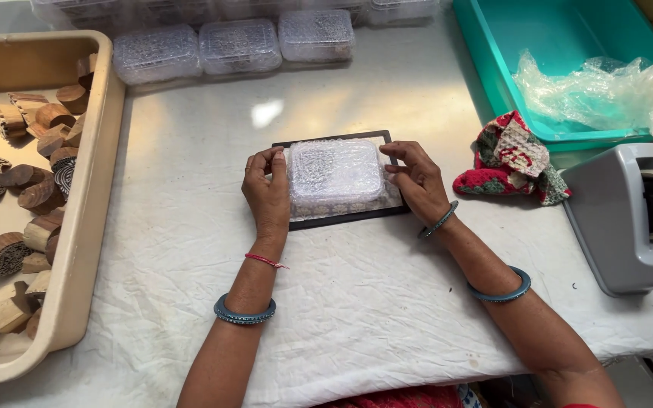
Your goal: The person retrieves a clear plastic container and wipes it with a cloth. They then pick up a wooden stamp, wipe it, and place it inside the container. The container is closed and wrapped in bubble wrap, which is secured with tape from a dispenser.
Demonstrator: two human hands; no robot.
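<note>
Here, both hands (266, 193) on bubble-wrapped pkg (335, 175), black mat (341, 219)

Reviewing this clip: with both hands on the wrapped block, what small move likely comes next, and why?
Probably pressing the wrap flat along the sides: the left hand and right hand flank the bubble-wrapped block, which sits on the dark mat, with the tape dispenser untouched.
</note>
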